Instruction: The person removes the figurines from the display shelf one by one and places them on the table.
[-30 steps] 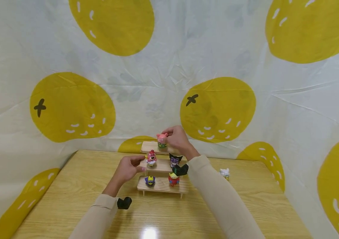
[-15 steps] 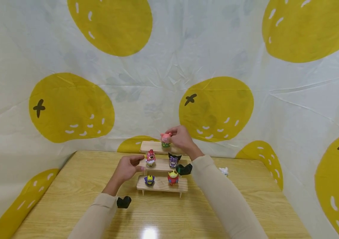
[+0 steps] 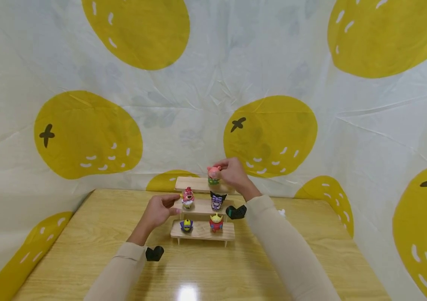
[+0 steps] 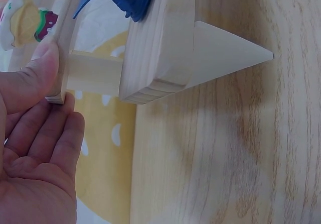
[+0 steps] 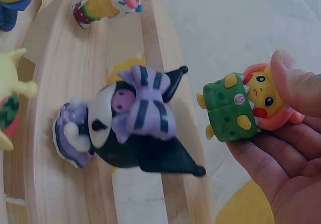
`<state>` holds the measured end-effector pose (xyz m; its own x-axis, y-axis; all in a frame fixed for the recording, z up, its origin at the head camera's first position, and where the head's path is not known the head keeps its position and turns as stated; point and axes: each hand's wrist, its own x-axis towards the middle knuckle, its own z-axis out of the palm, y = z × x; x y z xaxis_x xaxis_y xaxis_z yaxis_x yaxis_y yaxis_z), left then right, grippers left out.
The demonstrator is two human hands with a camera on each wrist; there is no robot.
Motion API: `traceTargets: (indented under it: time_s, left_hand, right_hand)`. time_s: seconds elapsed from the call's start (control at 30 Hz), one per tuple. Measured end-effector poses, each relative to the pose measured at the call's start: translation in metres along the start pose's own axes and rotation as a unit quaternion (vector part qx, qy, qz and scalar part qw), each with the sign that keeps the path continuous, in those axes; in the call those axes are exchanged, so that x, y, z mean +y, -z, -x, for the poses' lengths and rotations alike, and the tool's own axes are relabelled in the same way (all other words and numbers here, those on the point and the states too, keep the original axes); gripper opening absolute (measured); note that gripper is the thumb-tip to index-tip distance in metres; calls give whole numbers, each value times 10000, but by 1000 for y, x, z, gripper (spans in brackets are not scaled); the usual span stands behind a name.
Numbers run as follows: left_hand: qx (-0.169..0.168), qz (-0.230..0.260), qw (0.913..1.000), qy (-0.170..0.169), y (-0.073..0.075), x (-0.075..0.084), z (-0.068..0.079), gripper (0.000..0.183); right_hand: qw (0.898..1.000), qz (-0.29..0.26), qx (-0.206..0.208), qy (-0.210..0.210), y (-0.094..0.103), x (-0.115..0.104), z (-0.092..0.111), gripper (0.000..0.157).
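In the head view, my right hand [image 3: 234, 173] holds a small figurine [image 3: 213, 175] at the top tier of a three-step wooden display stand [image 3: 202, 230]. The right wrist view shows this figurine [image 5: 246, 103] with a yellow face, pink hood and green body, between thumb and fingers. My left hand [image 3: 158, 212] grips the left end of the middle tier. In the left wrist view its thumb [image 4: 42, 66] lies on top and its fingers pass beneath the board. On the middle tier stand a pink bear figurine [image 3: 188, 199] and a black-eared figurine with a purple bow [image 5: 150, 108].
The lowest tier bears a yellow-and-blue figurine [image 3: 186, 225] and a red-suited, yellow-headed figurine [image 3: 216, 222]. A white figurine [image 3: 282, 212], mostly behind the right sleeve, is on the wooden table [image 3: 104, 234]. A fruit-print cloth [image 3: 183, 138] hangs close behind the stand.
My right hand has moved right along the top tier with the pink-hooded figurine. The left hand keeps its grip on the stand. The right sleeve now covers more of the white figurine.
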<state>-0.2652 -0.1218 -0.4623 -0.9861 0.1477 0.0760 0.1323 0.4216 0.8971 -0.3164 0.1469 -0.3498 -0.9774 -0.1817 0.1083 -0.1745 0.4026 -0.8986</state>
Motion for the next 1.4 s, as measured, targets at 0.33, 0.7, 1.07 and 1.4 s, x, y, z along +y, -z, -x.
traceTargets:
  time_s: [0.33,0.7,1.07,1.4]
  left_hand:
    - [-3,-41,10000,8,4,1,2,49]
    - [-10,65,9999,105,1,0,2,49]
    - [21,5,10000,80,2,-1,1,48]
    - [7,-66,10000,36,1,1,-2,48]
  right_hand:
    - [9993,2,78,-363,10,3,-2,28]
    - [9992,71,85,-379,26,8,4,30]
    - [9992,179,127,-337,37,12,7,29]
    - [9982,310,83,-511,50,17,9,33]
